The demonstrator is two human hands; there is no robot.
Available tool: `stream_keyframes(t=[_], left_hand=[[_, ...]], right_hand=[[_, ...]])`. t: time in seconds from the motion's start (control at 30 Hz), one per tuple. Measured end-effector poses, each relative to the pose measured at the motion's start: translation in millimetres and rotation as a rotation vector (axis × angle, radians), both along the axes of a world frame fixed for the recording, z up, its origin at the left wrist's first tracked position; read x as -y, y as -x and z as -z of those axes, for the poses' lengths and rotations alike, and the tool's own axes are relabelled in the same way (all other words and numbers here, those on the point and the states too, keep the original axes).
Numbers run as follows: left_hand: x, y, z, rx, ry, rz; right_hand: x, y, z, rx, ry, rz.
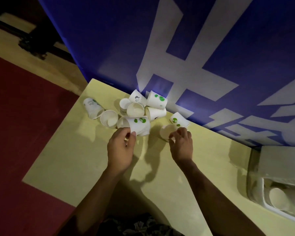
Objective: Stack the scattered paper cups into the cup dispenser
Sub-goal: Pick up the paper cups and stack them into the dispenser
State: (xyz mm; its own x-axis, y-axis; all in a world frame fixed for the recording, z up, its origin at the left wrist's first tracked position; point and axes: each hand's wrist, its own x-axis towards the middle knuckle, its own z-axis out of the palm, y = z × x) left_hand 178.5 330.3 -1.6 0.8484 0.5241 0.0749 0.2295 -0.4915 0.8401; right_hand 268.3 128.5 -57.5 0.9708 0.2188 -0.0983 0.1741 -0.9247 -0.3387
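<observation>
Several white paper cups with green dots lie scattered at the far edge of a pale yellow table (71,160), against the blue wall. My left hand (121,149) pinches the side of one cup lying on its side (140,125). My right hand (181,143) curls its fingers round the rim of another tipped cup (167,132), whose mouth faces me. A further cup (179,120) lies just behind that one. The cup dispenser (279,169), a white and clear case, sits at the table's right edge with a cup (278,199) inside it.
A blue banner with white shapes (194,57) rises directly behind the cups. Red floor (15,133) lies to the left of the table. Patterned dark fabric (140,225) shows at the bottom between my arms.
</observation>
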Motion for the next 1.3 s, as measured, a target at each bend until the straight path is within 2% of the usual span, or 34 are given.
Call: stream_keyframes(t=[0.13, 0.23, 0.4, 0.6, 0.73, 0.9, 1.13, 1.3], left_hand=[[32.7, 2.4, -11.2, -0.024, -0.114, 0.195], [61.1, 3.5, -16.7, -0.008, -0.134, 0.318], [118.4, 6.5, -28.7, -0.016, -0.195, 0.479], [199.9, 16.5, -37.7, -0.003, -0.129, 0.594], [257.7, 24.4, -43.0, -0.009, -0.121, 0.622], [323.9, 34.2, -45.4, -0.052, -0.171, 0.668], [394.1, 39.5, -51.2, -0.016, -0.186, 0.652], [429.5, 40.0, -60.9, -0.015, -0.226, 0.646]], right_hand=[[36.6, 37.4, -19.8, 0.135, -0.197, 0.166], [67.0, 66.5, -38.3, 0.157, -0.351, 0.264], [122.4, 114.2, -66.3, 0.199, -0.424, 0.445], [200.3, 154.5, -88.4, 0.282, -0.538, 0.574], [263.4, 168.7, -95.6, 0.407, -0.418, 0.613], [342.0, 171.9, -88.9, 0.396, -0.330, 0.654], [398.9, 148.2, -63.2, 0.237, -0.155, 0.462], [418.4, 131.0, -35.7, 0.050, 0.014, 0.252]])
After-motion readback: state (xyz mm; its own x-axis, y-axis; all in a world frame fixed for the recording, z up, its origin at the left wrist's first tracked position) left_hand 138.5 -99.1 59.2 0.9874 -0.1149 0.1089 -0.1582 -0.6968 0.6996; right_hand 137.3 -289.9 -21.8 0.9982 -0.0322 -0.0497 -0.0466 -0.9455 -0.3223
